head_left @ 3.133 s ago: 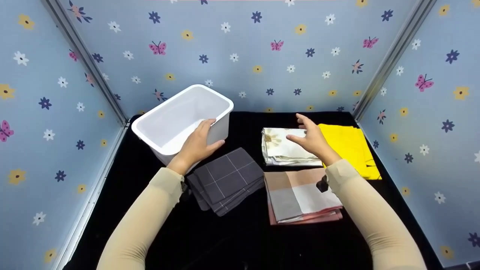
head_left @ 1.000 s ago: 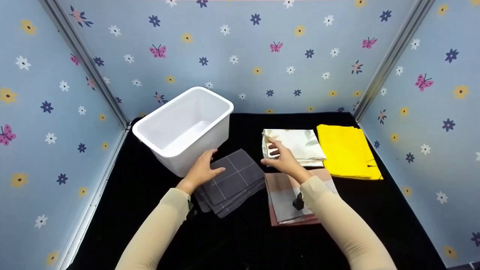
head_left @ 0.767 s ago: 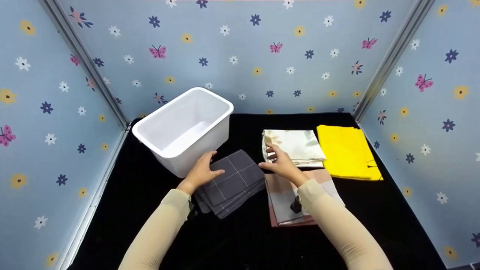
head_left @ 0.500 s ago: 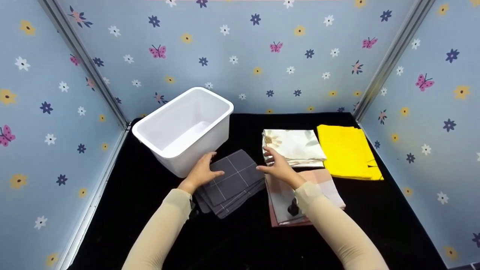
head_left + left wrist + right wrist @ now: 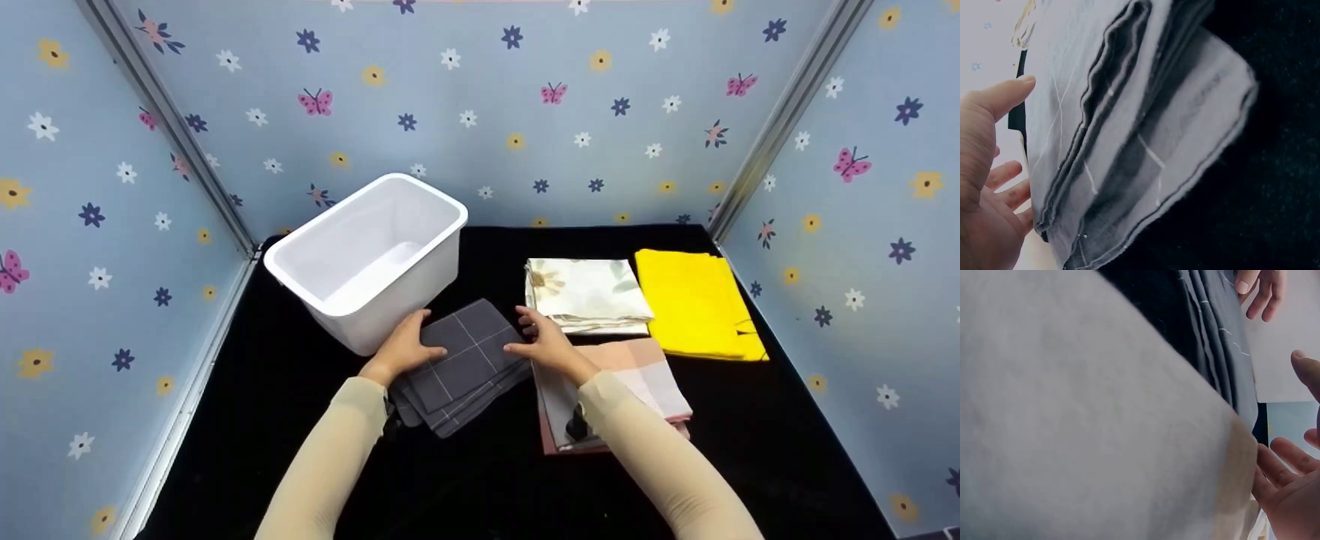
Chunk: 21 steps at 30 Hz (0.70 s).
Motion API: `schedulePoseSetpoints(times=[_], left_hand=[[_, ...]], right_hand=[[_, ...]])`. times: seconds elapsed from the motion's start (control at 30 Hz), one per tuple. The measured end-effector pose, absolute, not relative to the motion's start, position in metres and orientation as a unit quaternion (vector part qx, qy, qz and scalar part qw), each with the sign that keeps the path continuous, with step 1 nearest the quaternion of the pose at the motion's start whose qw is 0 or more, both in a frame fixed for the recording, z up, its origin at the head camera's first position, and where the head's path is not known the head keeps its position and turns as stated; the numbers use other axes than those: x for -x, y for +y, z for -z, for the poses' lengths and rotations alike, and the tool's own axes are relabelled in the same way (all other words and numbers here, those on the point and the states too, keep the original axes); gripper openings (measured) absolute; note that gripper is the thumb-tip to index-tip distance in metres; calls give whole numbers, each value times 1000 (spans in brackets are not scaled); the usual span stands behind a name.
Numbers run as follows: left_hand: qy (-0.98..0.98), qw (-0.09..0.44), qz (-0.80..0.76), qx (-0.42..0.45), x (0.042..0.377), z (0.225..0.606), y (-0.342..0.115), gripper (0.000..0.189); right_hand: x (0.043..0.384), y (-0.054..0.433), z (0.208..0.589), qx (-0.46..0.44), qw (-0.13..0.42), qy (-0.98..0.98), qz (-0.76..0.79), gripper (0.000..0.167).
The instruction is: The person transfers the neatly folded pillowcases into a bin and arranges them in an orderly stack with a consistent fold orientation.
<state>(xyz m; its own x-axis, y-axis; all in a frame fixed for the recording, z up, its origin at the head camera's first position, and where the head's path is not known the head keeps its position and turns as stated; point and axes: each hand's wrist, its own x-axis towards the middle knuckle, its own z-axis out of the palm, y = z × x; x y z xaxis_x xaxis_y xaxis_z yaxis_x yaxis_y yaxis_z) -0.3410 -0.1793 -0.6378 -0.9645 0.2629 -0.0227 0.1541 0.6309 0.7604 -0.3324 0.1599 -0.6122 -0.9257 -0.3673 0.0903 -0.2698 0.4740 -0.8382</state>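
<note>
A folded dark grey cloth [image 5: 469, 352] with thin white lines lies in front of the white bin. At its left side is my left hand [image 5: 405, 346], thumb over the cloth and fingers between it and the bin. My right hand [image 5: 551, 346] is at the cloth's right corner, above the edge of a folded checked cloth [image 5: 637, 367]. Both hands have their fingers spread and loosely bent, gripping nothing. In the left wrist view the hand [image 5: 988, 180] stands beside the layered grey folds [image 5: 1185, 112]. The right wrist view shows the right hand [image 5: 1292, 495] near the checked cloth's corner.
The white bin [image 5: 442, 262] stands at the back left, with no cloth visible inside. A folded floral cloth [image 5: 592, 289] and a folded yellow cloth [image 5: 694, 304] lie at the right. Flower-patterned panels [image 5: 480, 97] enclose the black surface [image 5: 450, 487].
My left hand has come down from the bin's rim to the grey cloth's left side. My right hand has moved left and nearer, from over the floral cloth to the grey cloth's right corner.
</note>
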Motion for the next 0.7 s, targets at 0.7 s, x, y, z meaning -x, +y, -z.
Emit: schedulePoseSetpoints(times=[0.7], left_hand=[[944, 68, -316, -62, 327, 617, -177, 88]], right_hand=[[336, 155, 640, 185, 56, 879, 436, 81]])
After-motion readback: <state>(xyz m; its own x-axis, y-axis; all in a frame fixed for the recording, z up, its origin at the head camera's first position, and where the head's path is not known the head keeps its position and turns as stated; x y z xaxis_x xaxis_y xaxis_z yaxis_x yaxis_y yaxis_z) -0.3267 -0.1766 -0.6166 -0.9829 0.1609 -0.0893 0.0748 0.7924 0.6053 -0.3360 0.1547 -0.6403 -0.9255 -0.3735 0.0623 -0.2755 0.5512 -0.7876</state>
